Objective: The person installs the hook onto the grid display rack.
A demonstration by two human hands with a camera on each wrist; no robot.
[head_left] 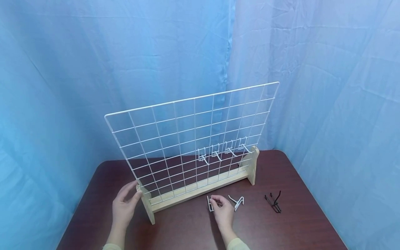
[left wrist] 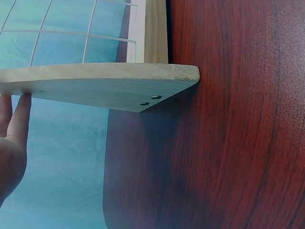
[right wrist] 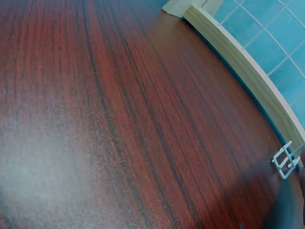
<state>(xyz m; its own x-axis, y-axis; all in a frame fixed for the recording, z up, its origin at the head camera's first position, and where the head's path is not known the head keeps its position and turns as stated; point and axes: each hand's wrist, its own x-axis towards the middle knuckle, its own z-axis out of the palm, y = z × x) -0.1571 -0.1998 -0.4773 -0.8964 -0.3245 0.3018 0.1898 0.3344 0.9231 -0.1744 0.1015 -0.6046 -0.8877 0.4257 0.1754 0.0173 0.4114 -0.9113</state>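
Note:
A white wire grid panel (head_left: 184, 139) stands in a wooden stand (head_left: 200, 185). My left hand (head_left: 125, 200) is at the stand's left end, with thumb and fingers about the top of its side piece (left wrist: 114, 86). In the left wrist view, fingertips meet that piece's outer face. Between thumb and fingers, my right hand (head_left: 223, 212) pinches a white wire hook (head_left: 210, 204) in front of the stand. The same hook (right wrist: 286, 161) shows at the right edge of the right wrist view. Several white hooks (head_left: 216, 152) hang in a row on the grid's lower right.
Another white hook (head_left: 237, 202) lies on the dark wood table (head_left: 181, 232), just right of my right hand. Farther right are dark hooks (head_left: 275, 203). Blue curtains (head_left: 140, 52) surround the table at the back and sides.

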